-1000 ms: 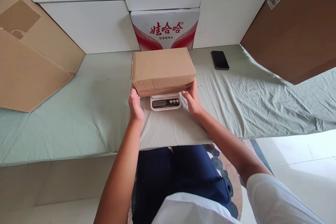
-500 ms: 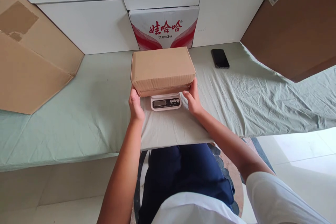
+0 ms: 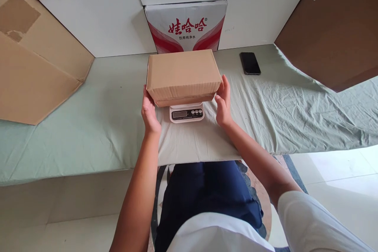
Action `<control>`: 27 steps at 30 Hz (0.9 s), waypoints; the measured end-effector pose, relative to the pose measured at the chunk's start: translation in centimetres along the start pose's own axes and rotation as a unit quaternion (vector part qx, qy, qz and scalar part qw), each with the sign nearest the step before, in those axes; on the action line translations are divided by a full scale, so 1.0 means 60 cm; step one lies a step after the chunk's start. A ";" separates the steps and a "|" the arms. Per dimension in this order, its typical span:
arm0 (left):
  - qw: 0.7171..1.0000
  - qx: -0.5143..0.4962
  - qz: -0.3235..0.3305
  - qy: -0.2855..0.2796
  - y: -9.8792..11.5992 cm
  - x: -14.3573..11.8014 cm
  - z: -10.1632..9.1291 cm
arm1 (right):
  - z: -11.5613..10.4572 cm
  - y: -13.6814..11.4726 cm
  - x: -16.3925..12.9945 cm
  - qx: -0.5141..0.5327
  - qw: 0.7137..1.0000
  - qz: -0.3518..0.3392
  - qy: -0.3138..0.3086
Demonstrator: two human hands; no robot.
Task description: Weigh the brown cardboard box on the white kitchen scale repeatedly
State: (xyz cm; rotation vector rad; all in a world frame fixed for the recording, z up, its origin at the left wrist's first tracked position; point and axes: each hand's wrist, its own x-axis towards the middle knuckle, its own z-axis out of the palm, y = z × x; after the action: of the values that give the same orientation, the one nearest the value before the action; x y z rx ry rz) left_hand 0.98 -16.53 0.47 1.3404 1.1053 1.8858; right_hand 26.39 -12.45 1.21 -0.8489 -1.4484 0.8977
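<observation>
Cardboard box (image 3: pixel 183 75) sits on the small white scale (image 3: pixel 186 112) in the middle of the green-covered table (image 3: pixel 88 126). The left hand (image 3: pixel 149 111) and right hand (image 3: pixel 223 102) are open, flat beside its two ends, touching or almost touching. A black phone (image 3: pixel 250 63) lies well apart on the right.

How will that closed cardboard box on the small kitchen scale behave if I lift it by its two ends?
The cardboard box looks stiff: flat corrugated faces, crisp edges, so it should hold its shape. It overhangs the scale on both sides, so a push at one end may well tip it. The left hand and right hand flank its ends; plain cardboard probably gives fair grip. Weight cannot be judged.
</observation>
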 end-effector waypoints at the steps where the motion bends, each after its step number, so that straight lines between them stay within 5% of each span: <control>1: 1.000 0.002 -0.001 0.001 -0.001 0.000 0.000 | -0.002 0.001 0.001 -0.004 1.000 -0.001 0.002; 27: 0.999 0.033 -0.021 -0.006 0.020 -0.004 0.010 | -0.006 -0.007 0.008 0.006 1.000 -0.003 -0.023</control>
State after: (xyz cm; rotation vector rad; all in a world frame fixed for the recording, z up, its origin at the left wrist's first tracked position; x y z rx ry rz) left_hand 1.65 -17.14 1.52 1.3514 1.1901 1.8240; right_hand 26.69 -12.17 1.83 -0.8203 -1.4824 0.9256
